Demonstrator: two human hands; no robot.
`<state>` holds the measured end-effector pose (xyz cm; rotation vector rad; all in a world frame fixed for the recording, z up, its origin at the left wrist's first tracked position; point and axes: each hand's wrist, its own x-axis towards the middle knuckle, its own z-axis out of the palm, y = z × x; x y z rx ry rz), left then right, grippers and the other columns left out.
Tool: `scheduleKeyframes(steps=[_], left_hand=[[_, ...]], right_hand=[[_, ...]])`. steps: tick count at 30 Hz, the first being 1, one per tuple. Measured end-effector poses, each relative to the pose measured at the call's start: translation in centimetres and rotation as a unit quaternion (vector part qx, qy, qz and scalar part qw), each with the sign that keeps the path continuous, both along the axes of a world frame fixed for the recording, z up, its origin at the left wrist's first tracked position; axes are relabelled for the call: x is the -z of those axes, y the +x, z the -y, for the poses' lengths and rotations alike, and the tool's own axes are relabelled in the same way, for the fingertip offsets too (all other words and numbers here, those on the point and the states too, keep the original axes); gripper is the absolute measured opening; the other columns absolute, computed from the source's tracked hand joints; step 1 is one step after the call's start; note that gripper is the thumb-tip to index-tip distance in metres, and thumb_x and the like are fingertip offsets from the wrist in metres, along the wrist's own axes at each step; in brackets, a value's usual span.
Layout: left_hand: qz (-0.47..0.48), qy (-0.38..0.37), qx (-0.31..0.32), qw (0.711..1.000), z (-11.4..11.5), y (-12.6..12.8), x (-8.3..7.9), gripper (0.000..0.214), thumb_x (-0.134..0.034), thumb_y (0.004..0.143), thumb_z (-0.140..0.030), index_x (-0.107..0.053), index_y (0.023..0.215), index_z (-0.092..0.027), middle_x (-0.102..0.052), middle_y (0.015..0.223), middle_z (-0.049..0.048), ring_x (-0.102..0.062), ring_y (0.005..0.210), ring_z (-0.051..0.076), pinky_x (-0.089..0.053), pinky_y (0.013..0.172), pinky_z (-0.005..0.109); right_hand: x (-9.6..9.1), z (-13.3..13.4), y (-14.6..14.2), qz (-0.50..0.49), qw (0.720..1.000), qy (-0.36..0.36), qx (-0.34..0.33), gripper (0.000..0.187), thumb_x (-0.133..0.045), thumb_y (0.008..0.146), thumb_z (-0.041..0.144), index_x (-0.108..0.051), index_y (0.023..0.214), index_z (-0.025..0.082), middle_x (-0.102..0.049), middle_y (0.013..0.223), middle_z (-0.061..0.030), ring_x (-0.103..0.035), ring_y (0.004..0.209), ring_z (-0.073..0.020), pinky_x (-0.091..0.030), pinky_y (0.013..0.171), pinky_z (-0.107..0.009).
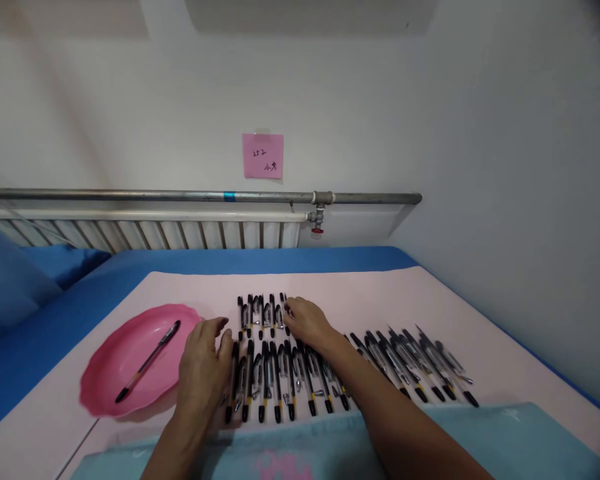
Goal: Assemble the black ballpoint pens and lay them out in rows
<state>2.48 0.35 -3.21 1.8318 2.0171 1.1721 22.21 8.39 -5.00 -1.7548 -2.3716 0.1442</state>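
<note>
Disassembled pens lie in rows on the pink surface: black caps, clear barrels and small silver tips. My right hand (307,323) is at the right end of the short back row (261,315), its fingers curled against the last pen (283,303) there. Whatever is between those fingertips is hidden. At the left end of the rows rests my left hand (205,360), thumb and forefinger apart with nothing seen between them. It is beside the front row of pen parts (277,383) and near the pink dish. One whole capped pen (147,363) lies slanted in that dish (97,387).
To the right, another group of pen parts (415,363) lies tilted. A light blue cloth (455,437) runs along the near edge. Behind the blue table edge (280,259) stand a radiator (205,233) and a pipe (155,195) with a red valve (317,231).
</note>
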Motion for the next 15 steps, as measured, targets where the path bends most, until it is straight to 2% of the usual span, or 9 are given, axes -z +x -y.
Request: scheduleKeyframes(steps=[3, 9, 15], left_hand=[[-0.009, -0.007, 0.005, 1.0, 0.01, 0.09, 0.03, 0.028, -0.04, 0.079, -0.031, -0.059, 0.095, -0.016, -0.061, 0.093, 0.008, -0.056, 0.09, 0.024, -0.043, 0.079, 0.037], [-0.019, -0.011, 0.012, 1.0, -0.04, 0.11, 0.26, 0.028, -0.04, 0.079, -0.031, -0.059, 0.094, -0.017, -0.06, 0.095, 0.0088, -0.056, 0.091, 0.024, -0.043, 0.077, 0.038], [0.001, -0.025, 0.023, 0.999, 0.05, 0.35, 0.37, 0.028, -0.04, 0.079, -0.033, -0.059, 0.094, -0.017, -0.06, 0.097, 0.0085, -0.055, 0.093, 0.025, -0.043, 0.079, 0.039]], right_hand=[[-0.02, 0.03, -0.02, 0.003, 1.0, -0.003, 0.004, 0.021, -0.041, 0.079, 0.025, -0.056, 0.091, 0.016, -0.06, 0.092, -0.0081, -0.054, 0.082, -0.0182, -0.033, 0.064, -0.025], [-0.18, 0.08, 0.02, 0.008, 0.999, -0.01, 0.032, 0.023, -0.042, 0.076, 0.017, -0.053, 0.096, 0.015, -0.06, 0.096, -0.0107, -0.054, 0.087, -0.0208, -0.034, 0.067, -0.027], [-0.55, -0.09, 0.72, -0.011, 0.997, -0.021, 0.067, 0.022, -0.044, 0.076, 0.016, -0.054, 0.095, 0.014, -0.064, 0.09, -0.0114, -0.057, 0.083, -0.0214, -0.035, 0.065, -0.027]])
